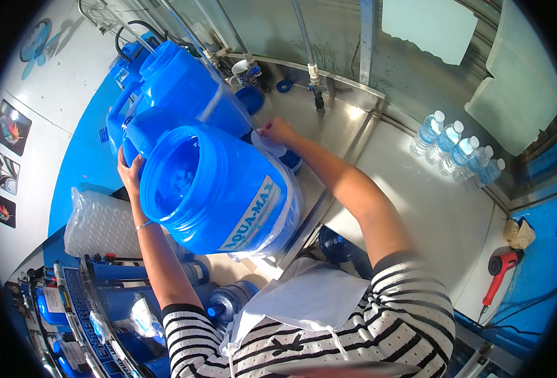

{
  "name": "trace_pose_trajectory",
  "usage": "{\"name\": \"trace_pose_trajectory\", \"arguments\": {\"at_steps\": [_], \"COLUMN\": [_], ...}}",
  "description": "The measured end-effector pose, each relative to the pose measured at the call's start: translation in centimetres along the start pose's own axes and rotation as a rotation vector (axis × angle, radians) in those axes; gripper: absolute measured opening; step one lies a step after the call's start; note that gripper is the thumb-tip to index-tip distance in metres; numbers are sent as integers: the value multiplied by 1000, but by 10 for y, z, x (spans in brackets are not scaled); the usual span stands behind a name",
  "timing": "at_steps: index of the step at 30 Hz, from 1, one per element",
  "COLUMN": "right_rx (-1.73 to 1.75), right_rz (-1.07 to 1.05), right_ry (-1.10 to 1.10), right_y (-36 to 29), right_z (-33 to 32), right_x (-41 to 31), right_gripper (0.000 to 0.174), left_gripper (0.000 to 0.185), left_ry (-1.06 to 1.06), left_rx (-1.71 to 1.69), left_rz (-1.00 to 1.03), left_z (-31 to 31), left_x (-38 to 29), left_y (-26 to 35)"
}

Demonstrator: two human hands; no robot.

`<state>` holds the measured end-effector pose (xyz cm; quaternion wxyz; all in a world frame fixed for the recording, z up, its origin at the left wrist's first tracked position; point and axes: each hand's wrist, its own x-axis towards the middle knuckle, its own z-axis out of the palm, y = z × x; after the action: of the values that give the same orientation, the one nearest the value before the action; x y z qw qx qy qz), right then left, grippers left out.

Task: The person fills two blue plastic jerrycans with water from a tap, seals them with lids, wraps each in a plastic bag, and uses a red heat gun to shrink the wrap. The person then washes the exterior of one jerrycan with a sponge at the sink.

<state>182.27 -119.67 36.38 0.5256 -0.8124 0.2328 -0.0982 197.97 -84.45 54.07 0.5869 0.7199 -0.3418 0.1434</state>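
Observation:
A big blue plastic container [240,184], tilted with its wide mouth towards the left, is before my chest. It bears a printed label and has clear plastic around its base. My left hand [130,174] is beyond its mouth, fingers and thumb around a blue part of a jug [150,125]. Another large blue container [191,90] with an open neck stands behind. My right hand [277,131] is past the front container's far side, fingertips curled together above a thin white piece [268,144]. Whether the fingers pinch it is unclear.
A steel sink counter [342,115] with a tap [317,90] runs along the glass. Several bottles of water [458,146] line the white countertop [415,227]. A red heat gun [499,274] lies right. Bubble wrap [101,227] and a water jug [231,300] are at left.

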Motion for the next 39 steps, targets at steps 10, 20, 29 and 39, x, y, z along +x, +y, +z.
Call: {"name": "trace_pose_trajectory", "arguments": {"at_steps": [10, 20, 29, 39], "right_rx": [185, -138, -290, -254], "right_rz": [-192, -486, -1324, -1250], "right_ry": [-126, 141, -69, -226], "right_y": [-14, -102, -254, -259], "right_z": [-29, -117, -107, -111], "right_x": [-36, -121, -230, -231], "right_gripper": [19, 11, 11, 14], "left_gripper": [50, 17, 27, 13], "left_ry": [322, 232, 18, -243], "left_rx": [531, 272, 403, 144], "left_rz": [348, 543, 673, 606], "left_z": [19, 5, 33, 30], "left_x": [-29, -83, -103, -104], "left_y": [52, 171, 212, 209]}}
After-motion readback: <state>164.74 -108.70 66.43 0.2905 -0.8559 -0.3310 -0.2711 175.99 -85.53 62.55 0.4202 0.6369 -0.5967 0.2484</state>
